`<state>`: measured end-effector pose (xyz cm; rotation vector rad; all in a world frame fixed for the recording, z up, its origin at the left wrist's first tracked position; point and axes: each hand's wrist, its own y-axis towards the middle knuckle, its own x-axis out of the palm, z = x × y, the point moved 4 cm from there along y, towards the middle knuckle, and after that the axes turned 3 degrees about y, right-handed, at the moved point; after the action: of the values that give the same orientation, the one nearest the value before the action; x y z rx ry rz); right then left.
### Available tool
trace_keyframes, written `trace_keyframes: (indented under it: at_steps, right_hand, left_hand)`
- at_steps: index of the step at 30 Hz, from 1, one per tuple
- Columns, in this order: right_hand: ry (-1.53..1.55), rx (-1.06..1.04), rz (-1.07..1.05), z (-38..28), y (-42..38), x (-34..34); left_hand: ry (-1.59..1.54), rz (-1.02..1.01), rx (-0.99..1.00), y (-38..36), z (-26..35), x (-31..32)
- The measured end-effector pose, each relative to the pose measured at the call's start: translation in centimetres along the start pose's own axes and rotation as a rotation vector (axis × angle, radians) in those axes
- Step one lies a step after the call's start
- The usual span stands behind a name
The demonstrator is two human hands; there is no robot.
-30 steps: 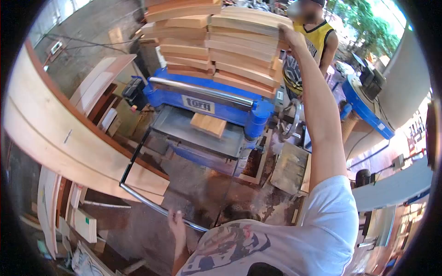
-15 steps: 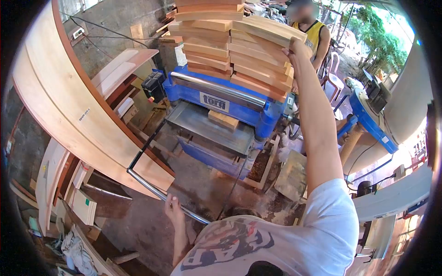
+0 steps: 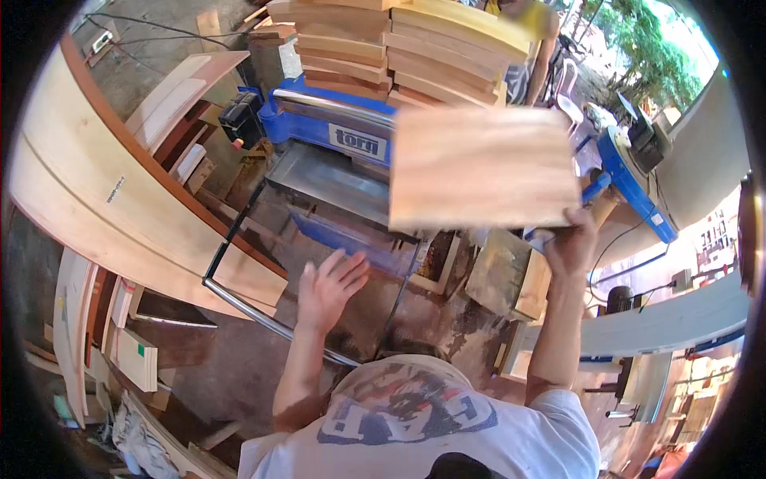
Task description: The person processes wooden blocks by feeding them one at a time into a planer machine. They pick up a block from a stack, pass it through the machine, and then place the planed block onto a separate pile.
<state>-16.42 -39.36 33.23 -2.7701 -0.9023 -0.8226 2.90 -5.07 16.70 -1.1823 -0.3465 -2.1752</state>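
My right hand grips the lower right corner of a wide wooden board, which hangs in front of the blue planer with its broad face showing, slightly blurred. The board hides the planer's right part. Fingers spread, my left hand is raised with nothing in it, left of and below the board, above the curved metal bar. Behind the board, wooden pieces are stacked in two columns on top of the planer.
Long wooden panels lean on the left. A person in a yellow top stands beyond the stack. At the right is a blue machine. A wooden block stands below my right hand.
My right hand has come down from the stack with a board in it. My left hand has lifted off the metal bar and opened. The view has shifted slightly.
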Motion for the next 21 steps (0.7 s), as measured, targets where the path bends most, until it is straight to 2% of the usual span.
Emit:
trace_keyframes:
  at_steps: [2, 3, 5, 6, 7, 9, 10, 11, 13, 15, 17, 19, 21]
  right_hand:
    - [-0.062, 0.200, 0.057, 6.1, -1.3, -2.6]
    - [-0.135, 0.323, 0.095, 9.2, -2.1, -3.2]
    - [-0.085, 0.503, -0.086, 14.4, -2.9, -2.0]
    - [-0.076, 0.561, -0.083, 16.6, -2.5, -1.5]
    - [-0.057, 0.625, -0.069, 19.1, -2.5, -1.4]
    - [0.091, 0.668, -0.081, 23.9, -1.8, -2.7]
    - [0.019, 0.660, -0.045, 26.1, -1.8, -3.9]
    - [-0.131, 0.614, -0.041, 27.8, -2.4, -5.0]
    - [-0.502, 0.672, 0.039, 29.4, -5.7, -6.7]
    - [-0.753, 0.527, -0.065, 29.4, -9.6, -7.7]
    - [-0.761, 0.464, 0.015, 30.9, -13.5, -12.6]
    - [-0.774, 0.682, 0.174, 31.8, -17.6, -18.7]
    - [-1.097, 0.568, 0.129, 33.1, -21.8, -26.6]
  left_hand:
    - [-0.131, -0.142, -0.144, 2.6, -1.0, 0.3]
    - [0.086, 0.048, -0.188, 2.4, -1.8, -0.3]
    - [0.519, 0.415, -0.246, 1.7, -2.5, -1.5]
    - [0.302, 0.364, -0.169, 1.1, -4.2, -5.7]
    - [0.244, 0.390, -0.141, 1.1, -4.4, -6.9]
    - [0.108, 0.472, -0.094, -0.6, -5.7, -8.4]
    - [0.092, 0.550, -0.080, -0.2, -5.7, -8.9]
    - [0.071, 0.603, -0.040, 0.7, -6.0, -10.7]
    - [0.026, 0.690, 0.029, 3.4, -7.6, -15.1]
    - [-0.045, 0.673, 0.017, 6.4, -7.8, -16.9]
    - [-0.051, 0.621, 0.050, 10.0, -9.2, -19.9]
    - [0.030, 0.706, 0.075, 12.0, -8.6, -18.3]
    - [0.070, 0.759, 0.114, 14.5, -7.9, -16.8]
